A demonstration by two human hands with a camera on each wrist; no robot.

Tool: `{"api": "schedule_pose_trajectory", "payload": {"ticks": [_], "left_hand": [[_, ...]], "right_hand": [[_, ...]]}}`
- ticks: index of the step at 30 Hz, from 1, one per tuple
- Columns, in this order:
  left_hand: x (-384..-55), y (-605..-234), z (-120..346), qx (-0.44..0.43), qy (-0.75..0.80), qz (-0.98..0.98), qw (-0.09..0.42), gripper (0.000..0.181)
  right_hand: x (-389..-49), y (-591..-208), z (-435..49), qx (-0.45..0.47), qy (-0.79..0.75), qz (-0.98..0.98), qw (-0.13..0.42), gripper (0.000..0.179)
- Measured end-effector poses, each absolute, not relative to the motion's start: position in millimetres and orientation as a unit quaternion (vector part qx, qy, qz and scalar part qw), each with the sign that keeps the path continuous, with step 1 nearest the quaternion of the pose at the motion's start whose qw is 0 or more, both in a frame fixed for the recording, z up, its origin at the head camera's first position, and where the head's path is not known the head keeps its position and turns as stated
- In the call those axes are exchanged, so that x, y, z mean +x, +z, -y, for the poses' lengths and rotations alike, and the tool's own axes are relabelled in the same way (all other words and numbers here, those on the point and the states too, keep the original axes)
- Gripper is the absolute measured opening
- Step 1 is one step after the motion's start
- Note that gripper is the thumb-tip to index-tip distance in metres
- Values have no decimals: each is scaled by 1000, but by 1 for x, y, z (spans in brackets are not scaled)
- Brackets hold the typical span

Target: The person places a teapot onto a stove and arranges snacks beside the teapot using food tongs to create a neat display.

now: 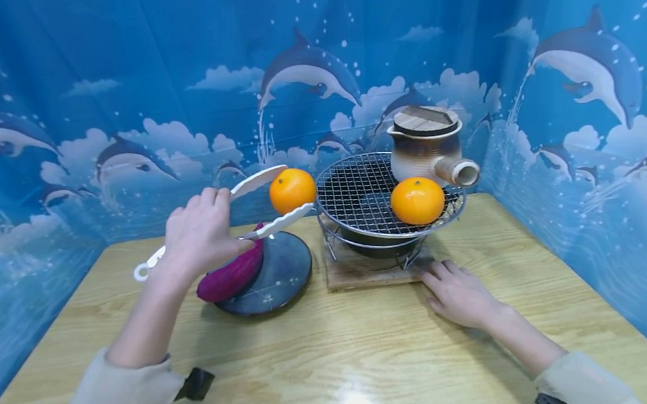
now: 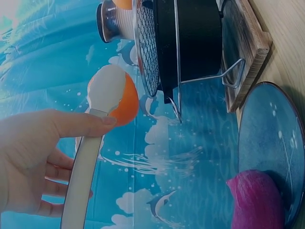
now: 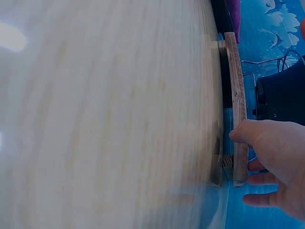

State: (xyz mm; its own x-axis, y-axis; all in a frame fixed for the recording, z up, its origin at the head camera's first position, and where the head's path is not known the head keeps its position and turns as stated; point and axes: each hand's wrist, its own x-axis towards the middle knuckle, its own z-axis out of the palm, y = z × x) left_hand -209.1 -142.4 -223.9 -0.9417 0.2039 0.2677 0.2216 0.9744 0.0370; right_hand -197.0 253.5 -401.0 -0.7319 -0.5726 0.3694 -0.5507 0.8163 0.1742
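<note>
While the left hand grips white-tipped tongs, their 2 arms straddle an orange in the air, just left of the grill mesh and above the far side of a dark plate. Left fingers: thumb on 1 tong arm, the others curled behind. Tongs' long axis in head view: white ring end low left, tips up and right, aimed at the grill. Tips spread about the orange's width. Orange is near-round, no clear long axis; stem spot faces up-left in head view.

Purple vegetable lies on the plate's left side, partly overhanging the rim, long axis lower left to upper right, narrow end up-right.

2nd orange sits on the mesh at near right, stem spot up. Behind it: lidded pot, upright, side handle pointing right and toward the camera.

Right hand rests at the near right corner of the wooden board under the grill. Right fingers loosely extended, touching the board. All on a wooden table.
</note>
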Motion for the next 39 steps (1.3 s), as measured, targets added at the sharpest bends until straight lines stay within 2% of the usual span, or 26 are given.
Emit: {"api": "schedule_pose_trajectory", "payload": {"ticks": [21,39], "left_hand": [[-204,-219,129,-135,-38,981,133,81],[-199,-216,113,-161,-26,975,149,86]], "right_hand": [[-198,-403,-254,306,-29,927,216,41],[-197,-403,-254,306,-29,926,218,41]]}}
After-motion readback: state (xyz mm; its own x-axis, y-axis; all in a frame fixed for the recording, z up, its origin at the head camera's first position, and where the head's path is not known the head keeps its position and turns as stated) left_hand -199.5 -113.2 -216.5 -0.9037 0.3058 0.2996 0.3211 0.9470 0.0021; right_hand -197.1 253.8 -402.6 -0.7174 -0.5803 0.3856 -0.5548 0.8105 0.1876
